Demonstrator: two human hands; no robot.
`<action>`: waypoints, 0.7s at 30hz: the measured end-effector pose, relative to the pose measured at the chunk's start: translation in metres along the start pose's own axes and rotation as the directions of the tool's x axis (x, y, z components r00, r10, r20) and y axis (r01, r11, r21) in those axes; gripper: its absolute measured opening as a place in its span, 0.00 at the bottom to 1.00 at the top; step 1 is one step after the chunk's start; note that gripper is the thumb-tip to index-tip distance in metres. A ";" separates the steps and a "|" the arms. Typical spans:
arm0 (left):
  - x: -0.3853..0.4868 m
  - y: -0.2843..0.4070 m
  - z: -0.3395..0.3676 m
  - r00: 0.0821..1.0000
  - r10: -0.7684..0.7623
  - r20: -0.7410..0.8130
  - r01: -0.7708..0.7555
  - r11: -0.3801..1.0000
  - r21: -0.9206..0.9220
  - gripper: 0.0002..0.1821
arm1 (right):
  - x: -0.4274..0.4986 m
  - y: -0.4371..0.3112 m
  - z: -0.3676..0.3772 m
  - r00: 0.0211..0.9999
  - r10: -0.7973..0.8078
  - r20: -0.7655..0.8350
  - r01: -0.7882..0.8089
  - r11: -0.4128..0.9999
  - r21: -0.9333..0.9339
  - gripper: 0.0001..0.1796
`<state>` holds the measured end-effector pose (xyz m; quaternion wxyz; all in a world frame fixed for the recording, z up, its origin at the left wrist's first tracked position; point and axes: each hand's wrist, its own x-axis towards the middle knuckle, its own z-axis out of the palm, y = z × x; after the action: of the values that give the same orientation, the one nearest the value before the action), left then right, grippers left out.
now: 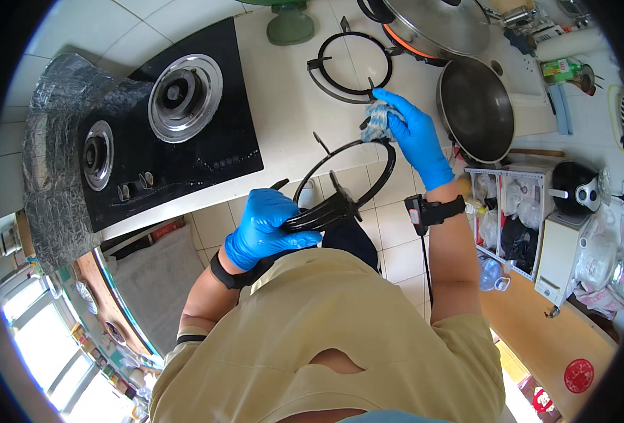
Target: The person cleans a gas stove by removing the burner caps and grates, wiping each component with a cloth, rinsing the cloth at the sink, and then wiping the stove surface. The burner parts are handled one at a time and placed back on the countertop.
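Observation:
Blue disposable gloves cover both my hands. My left hand (269,227) grips a black metal pan support ring (325,210) by its thick lower side, its prongs sticking out. The ring is tilted in front of my body, just off the counter's front edge. In my right hand (423,150), a crumpled blue-and-white cloth (378,121) is pressed against the ring's far rim. A second pan support (390,63) lies on the white countertop (285,100) beyond the cloth. On the left, a black glass gas hob (227,111) shows two bare burners, the larger burner (185,98) nearer the middle.
A dark wok (476,111) sits at the counter's right, near a lidded pot (441,29). A foil splash guard (53,158) borders the hob. A green plastic object (290,26) stands at the back. Right of me are a storage rack (502,172) and an air fryer (574,187).

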<state>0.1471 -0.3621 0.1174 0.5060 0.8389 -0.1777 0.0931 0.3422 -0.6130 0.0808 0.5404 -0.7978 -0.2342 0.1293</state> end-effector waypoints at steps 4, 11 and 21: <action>0.008 -0.008 0.010 0.996 0.073 0.044 -0.079 0.982 0.174 0.25 | 0.004 0.014 -0.006 0.950 -0.039 -0.309 0.005 0.994 -0.111 0.12; 0.007 -0.028 0.029 0.943 0.197 0.268 -0.273 0.919 0.285 0.24 | -0.011 0.025 -0.003 0.977 -0.130 0.167 0.200 0.829 -0.523 0.13; -0.015 -0.091 0.059 0.882 0.252 0.398 -0.411 0.825 0.387 0.18 | -0.023 0.064 -0.025 0.928 0.328 -0.179 -0.327 0.944 0.037 0.12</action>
<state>0.1673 -0.3719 0.0103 0.2309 0.8933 -0.3773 0.0789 0.3494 -0.6643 0.0301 0.5331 -0.8323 -0.0469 0.1445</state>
